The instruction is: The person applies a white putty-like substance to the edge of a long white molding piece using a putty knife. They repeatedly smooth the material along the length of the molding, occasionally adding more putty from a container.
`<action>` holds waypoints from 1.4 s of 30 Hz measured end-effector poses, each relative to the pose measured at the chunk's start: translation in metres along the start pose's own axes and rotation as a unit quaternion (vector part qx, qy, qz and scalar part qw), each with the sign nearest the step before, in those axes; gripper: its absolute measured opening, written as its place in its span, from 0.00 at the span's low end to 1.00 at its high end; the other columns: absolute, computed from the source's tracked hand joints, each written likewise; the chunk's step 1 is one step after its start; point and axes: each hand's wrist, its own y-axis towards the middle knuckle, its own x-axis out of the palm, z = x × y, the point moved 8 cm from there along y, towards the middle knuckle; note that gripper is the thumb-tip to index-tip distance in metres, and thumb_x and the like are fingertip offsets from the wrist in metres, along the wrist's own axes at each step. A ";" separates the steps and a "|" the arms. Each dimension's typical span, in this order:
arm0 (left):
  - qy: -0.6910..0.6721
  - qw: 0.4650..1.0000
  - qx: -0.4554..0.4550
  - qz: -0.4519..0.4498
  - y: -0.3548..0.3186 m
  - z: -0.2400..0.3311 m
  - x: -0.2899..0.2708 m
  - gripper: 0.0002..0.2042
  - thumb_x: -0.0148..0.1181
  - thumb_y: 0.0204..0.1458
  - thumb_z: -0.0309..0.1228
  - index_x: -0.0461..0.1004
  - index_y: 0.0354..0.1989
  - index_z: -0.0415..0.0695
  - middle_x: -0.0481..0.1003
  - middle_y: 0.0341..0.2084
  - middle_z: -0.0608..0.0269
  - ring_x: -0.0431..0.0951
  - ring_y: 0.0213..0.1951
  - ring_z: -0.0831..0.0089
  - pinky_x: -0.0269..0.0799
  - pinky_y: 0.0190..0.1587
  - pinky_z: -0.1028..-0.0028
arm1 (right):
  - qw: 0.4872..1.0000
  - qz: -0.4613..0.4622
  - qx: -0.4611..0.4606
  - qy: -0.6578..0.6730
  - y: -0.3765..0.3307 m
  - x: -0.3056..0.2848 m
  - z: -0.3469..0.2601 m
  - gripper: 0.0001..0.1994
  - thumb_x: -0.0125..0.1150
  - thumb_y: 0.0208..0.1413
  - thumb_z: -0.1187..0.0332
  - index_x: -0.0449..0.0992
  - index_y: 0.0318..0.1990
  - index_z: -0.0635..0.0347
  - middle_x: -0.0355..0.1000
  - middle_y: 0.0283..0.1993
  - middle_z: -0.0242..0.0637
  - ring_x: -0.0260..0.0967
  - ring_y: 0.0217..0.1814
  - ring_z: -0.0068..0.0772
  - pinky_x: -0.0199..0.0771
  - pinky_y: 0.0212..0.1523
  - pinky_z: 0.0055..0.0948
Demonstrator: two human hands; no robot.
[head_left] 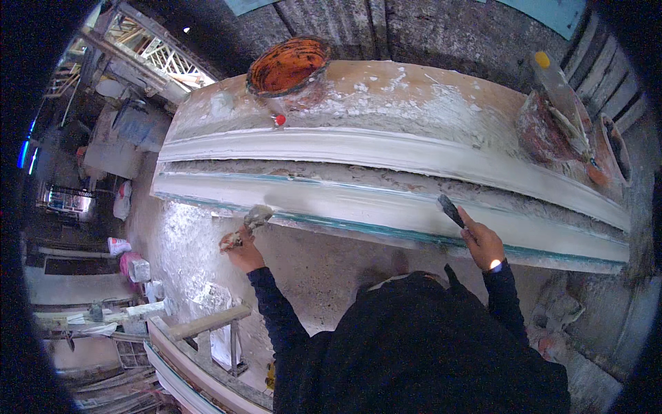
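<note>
My right hand (483, 243) is closed on a dark, flat, narrow scraper-like tool (452, 211), held over the nearer long white moulding (372, 203). That moulding lies lengthwise along the table and has teal-green edges. My left hand (243, 254) is closed just off the moulding's near edge, on a grey, plaster-caked tool (258, 217) whose exact kind does not show. Pale smears coat the left fingers. Behind the nearer piece runs a second white moulding (386, 148), with a rough grey gap between the two.
A bucket with an orange inside (286, 67) and a small red cap (280, 120) are on the plaster-spattered table (441, 86). At the far right sit plaster-stained containers (552, 131). More mouldings rest on a wooden rack (207, 324) at lower left. White dust covers the floor (186, 241).
</note>
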 end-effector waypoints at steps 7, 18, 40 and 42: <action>0.071 0.926 -0.046 -0.368 -0.146 0.076 0.154 0.16 0.65 0.41 0.39 0.65 0.27 0.43 0.70 0.17 0.66 0.71 0.23 0.78 0.69 0.29 0.76 | 0.997 0.026 0.055 0.052 -0.016 -0.009 0.044 0.26 0.49 0.52 0.68 0.54 0.60 0.36 0.70 0.36 0.48 0.69 0.39 0.47 0.67 0.38 0.36; -0.148 0.780 -0.212 -0.570 -0.322 0.102 0.252 0.13 0.64 0.42 0.33 0.63 0.23 0.43 0.71 0.18 0.64 0.71 0.21 0.78 0.68 0.21 0.78 | 0.986 0.096 0.090 0.099 -0.038 -0.018 0.071 0.25 0.49 0.53 0.68 0.55 0.59 0.36 0.69 0.42 0.48 0.69 0.43 0.43 0.67 0.41 0.33; -0.236 0.849 -0.242 -0.405 -0.219 0.107 0.218 0.12 0.62 0.44 0.31 0.65 0.30 0.40 0.72 0.24 0.61 0.74 0.26 0.73 0.74 0.29 0.76 | 0.901 0.394 0.155 0.097 -0.053 -0.051 0.223 0.24 0.46 0.56 0.66 0.52 0.61 0.41 0.62 0.55 0.44 0.67 0.48 0.37 0.66 0.44 0.29; -0.221 0.740 -0.276 -0.572 -0.312 0.130 0.268 0.13 0.62 0.44 0.35 0.66 0.29 0.40 0.72 0.22 0.62 0.74 0.25 0.75 0.73 0.28 0.78 | 0.885 0.412 0.156 0.148 -0.051 -0.053 0.228 0.24 0.45 0.57 0.64 0.51 0.61 0.40 0.61 0.56 0.44 0.68 0.46 0.37 0.66 0.43 0.28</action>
